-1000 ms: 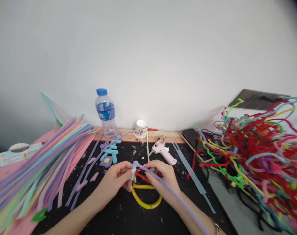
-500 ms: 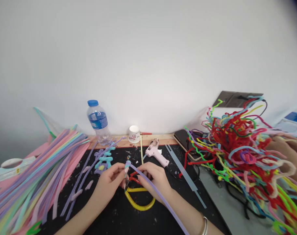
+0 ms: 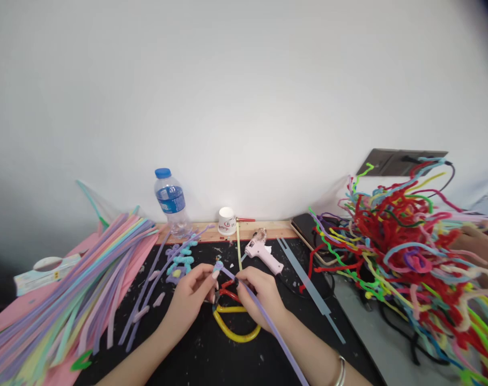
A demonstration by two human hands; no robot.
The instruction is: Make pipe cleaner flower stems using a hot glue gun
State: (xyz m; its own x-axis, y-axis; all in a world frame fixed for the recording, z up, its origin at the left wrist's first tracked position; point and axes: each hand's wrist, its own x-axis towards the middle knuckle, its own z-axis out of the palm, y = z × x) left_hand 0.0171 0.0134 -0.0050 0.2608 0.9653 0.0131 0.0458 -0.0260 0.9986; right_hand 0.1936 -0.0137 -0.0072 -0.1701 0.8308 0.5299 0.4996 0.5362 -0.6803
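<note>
A long purple pipe cleaner (image 3: 267, 316) runs from the fingertips of my left hand (image 3: 198, 287) past my right hand (image 3: 257, 292) and down toward my right forearm. My left hand pinches its far end, where a small purple and blue bit sticks up. The fingers of my right hand are closed on the strip a little farther along. Beneath both hands lies a pair of scissors with yellow and red handles (image 3: 236, 336); its blades are mostly hidden. Left of my left hand rests a shaped piece of purple and turquoise pipe cleaner (image 3: 182, 261).
A pink glue gun (image 3: 265, 254) and clear glue sticks (image 3: 304, 276) lie on the black mat. Behind stand a water bottle (image 3: 172, 202) and a paper cup (image 3: 227, 221). Pastel pipe cleaners (image 3: 83, 284) fan out left; a tangled heap (image 3: 405, 241) fills the right, beside another person's hand (image 3: 479, 246).
The whole view has shifted slightly, so things sit farther right. My right hand's fingers now close on the purple strip, which earlier passed over that hand.
</note>
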